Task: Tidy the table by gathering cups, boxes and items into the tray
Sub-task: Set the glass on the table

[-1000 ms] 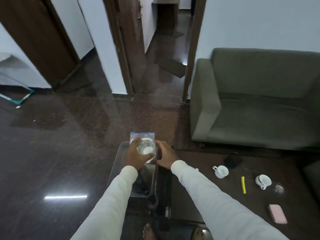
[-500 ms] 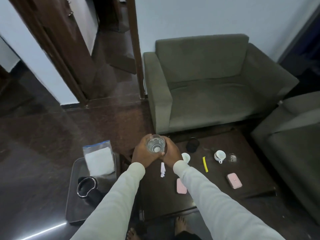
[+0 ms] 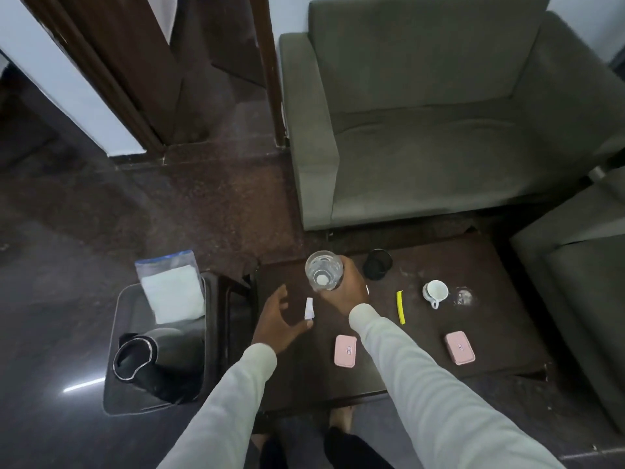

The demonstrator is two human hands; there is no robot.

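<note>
The glass (image 3: 324, 270) was held in the right hand (image 3: 343, 288), whose fingers were wrapped tight around its side, and it hung over the near left part of the dark table (image 3: 500, 265), not over the tray (image 3: 116, 350). Half a second before, both hands had held the glass together; now the left hand (image 3: 275, 321) had let go and hung just above the table with its fingers spread apart, holding nothing. A second before, the glass had been up over the tray, so it looked as if the person had carried it away from the tray again, and that job was likely not done. A small white scrap (image 3: 308, 308) lay between the two hands. Further out on the table lay two pink boxes (image 3: 345, 351), a yellow stick (image 3: 400, 307), a white cup (image 3: 435, 291), a black cup (image 3: 377, 264) and a small clear glass (image 3: 464, 296), all waiting to be picked up. The tray sat on the floor to the left, with a plastic bag (image 3: 172, 287) and a black jug (image 3: 148, 360) in it. A grey sofa (image 3: 439, 113) stood behind the table.
</note>
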